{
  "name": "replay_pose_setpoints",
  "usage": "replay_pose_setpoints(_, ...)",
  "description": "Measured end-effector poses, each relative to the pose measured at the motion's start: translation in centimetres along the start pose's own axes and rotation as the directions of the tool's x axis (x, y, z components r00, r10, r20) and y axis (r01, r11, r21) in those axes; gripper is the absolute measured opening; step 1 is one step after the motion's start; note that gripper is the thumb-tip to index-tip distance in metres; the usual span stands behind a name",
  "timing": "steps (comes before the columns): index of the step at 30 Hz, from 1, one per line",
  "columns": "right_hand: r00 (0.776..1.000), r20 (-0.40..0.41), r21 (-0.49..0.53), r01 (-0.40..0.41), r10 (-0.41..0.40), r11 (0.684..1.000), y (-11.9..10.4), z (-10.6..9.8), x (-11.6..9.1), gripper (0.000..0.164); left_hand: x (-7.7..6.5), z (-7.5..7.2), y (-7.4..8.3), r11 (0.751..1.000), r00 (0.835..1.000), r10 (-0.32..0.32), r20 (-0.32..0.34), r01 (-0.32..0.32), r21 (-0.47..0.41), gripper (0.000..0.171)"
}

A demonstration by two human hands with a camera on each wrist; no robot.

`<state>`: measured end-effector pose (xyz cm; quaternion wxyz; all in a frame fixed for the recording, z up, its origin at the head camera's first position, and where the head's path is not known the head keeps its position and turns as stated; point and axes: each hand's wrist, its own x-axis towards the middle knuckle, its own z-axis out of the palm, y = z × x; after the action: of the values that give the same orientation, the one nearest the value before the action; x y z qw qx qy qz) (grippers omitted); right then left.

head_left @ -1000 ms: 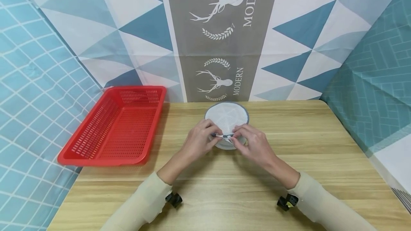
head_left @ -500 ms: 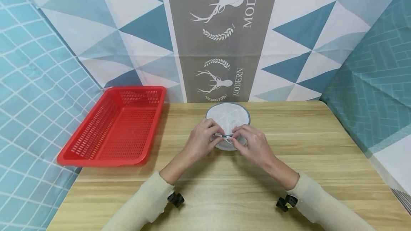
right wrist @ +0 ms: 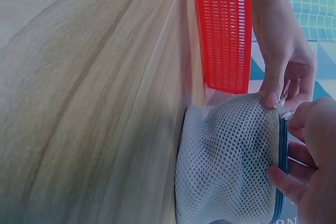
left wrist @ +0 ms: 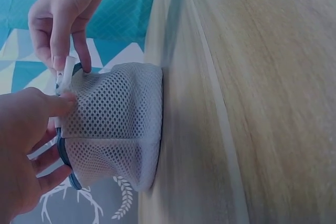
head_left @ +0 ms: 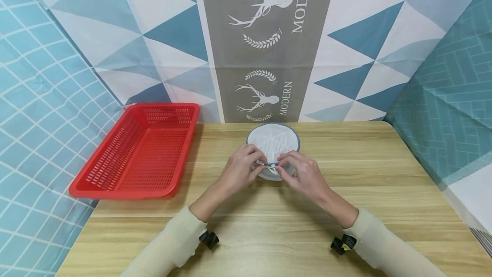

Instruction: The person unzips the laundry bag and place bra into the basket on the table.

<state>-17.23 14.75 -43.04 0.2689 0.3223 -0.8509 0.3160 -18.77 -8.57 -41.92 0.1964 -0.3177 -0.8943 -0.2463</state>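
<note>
A white mesh laundry bag (head_left: 273, 136) with dark blue-grey trim stands upright on the table, its round top facing up. My left hand (head_left: 243, 163) pinches the trimmed zipper edge on the near side of the bag, thumb against the mesh. Opposite it, my right hand (head_left: 303, 169) pinches the same edge a short way to the right. A white zipper tab (left wrist: 67, 73) shows between the two hands in the left wrist view. The honeycomb mesh wall (right wrist: 226, 156) bulges and creases below the trim in the right wrist view.
A red perforated plastic basket (head_left: 188, 153) stands at the left of the wooden table (head_left: 346, 157). Patterned wall coverings (head_left: 357, 46) rise behind the table and at both sides. Small black cameras (head_left: 209, 239) sit at the wrists.
Both hands stay at the zipper edge with only slight finger shifts. The left fingers moved a little right, then back left. More of a white strip shows between the hands now.
</note>
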Motion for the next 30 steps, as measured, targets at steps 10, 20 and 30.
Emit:
replay_pose_setpoints(10,0.999,-0.023,-0.003,-0.034,0.034,0.999,-0.15,-0.26,0.23,0.011,0.27,0.02,-0.06,0.997,1.000,-0.001,-0.019,0.000,-0.076,0.016)
replay_pose_setpoints(20,0.999,-0.027,0.007,-0.031,0.031,1.000,-0.04,-0.11,0.11,0.011,0.41,0.30,0.17,0.999,0.999,0.009,-0.050,-0.011,-0.037,0.016)
replay_pose_setpoints(30,1.000,-0.011,0.027,-0.009,0.009,1.000,0.34,0.01,-0.22,0.011,0.14,0.30,0.02,0.999,0.999,0.020,-0.026,-0.021,-0.029,0.014)
